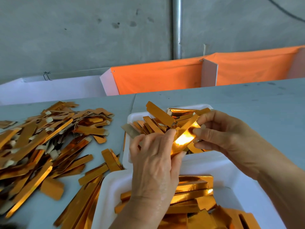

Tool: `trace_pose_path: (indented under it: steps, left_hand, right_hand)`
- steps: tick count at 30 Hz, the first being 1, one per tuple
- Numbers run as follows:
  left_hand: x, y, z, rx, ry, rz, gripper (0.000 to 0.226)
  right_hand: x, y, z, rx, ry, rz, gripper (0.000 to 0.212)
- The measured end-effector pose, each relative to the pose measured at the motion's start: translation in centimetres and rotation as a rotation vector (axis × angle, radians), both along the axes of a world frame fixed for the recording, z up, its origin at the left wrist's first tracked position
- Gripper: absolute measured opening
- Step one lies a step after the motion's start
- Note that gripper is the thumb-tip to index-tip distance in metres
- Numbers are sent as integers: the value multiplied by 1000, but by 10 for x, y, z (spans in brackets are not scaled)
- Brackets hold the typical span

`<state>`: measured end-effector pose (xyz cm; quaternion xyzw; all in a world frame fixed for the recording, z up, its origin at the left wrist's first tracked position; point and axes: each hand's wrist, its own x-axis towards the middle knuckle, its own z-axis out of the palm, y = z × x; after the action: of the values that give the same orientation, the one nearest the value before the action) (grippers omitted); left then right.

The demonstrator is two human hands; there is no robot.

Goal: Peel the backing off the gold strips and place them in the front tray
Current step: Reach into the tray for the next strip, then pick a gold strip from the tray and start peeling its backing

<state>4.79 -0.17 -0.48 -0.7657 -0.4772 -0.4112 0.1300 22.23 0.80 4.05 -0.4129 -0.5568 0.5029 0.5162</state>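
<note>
A shiny gold strip (pixel 184 138) is held between both hands above the white trays. My left hand (pixel 153 161) grips its lower end, fingers curled round it. My right hand (pixel 219 133) pinches its upper end between thumb and fingertips. The strip bends and glares brightly in the middle. Below the hands, the near white tray (pixel 113 192) holds several flat gold strips (pixel 193 194). Behind it, a second white tray (pixel 130 118) holds a jumble of gold strips (pixel 158 121).
A large loose pile of gold strips and beige backing scraps (pixel 42 142) covers the grey table (pixel 255 103) on the left. Orange cloth bins (pixel 158 78) and a white bin (pixel 54 90) stand beyond the table's far edge, before a concrete wall.
</note>
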Motion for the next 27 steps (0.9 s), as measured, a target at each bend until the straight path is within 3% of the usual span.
trace_pose_path:
  steps: [4,7,13,18,22,27]
  left_hand:
    - [-1,-1,3,-31,-10,-8,37]
    - [-2,0,2,-29,39,19,38]
    - [-3,0,4,-63,174,181,52]
    - [0,0,3,-34,169,127,66]
    - [1,-1,4,-29,151,117,54]
    - [0,-2,6,-43,86,124,50]
  right_hand:
    - [0,-3,4,14,-10,53,13]
    - [3,-3,5,55,-146,2,10]
    - [-2,-4,2,30,-170,16,2]
    - [-5,-3,1,-9,-194,-16,16]
    - [-5,-3,0,-19,-166,9,21]
    - [-6,-4,0,-11,-138,56,8]
